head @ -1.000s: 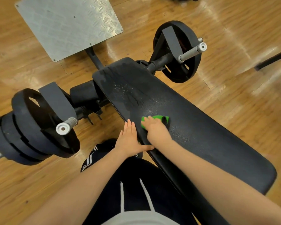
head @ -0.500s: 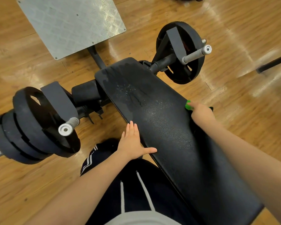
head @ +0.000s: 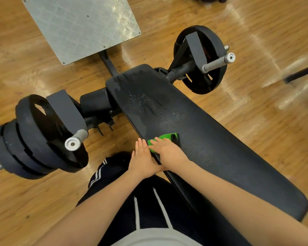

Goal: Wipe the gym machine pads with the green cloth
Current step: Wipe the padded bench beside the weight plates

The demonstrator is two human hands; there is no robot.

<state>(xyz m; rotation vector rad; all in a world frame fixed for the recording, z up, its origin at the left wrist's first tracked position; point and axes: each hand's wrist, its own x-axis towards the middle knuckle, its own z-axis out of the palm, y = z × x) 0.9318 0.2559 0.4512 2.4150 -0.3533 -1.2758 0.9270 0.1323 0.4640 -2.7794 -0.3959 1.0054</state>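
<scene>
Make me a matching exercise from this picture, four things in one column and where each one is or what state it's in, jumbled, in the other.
Things:
1. green cloth
2. left hand
3. metal checker plate
4. bench pad

Places or states:
A. flat on the wooden floor beyond the pad's far end
B. pressed under the right hand
C. fingers straight, at the pad's near edge
D. wet droplets and streaks near its far end

Pairs: 1-B, 2-C, 3-A, 4-D
</scene>
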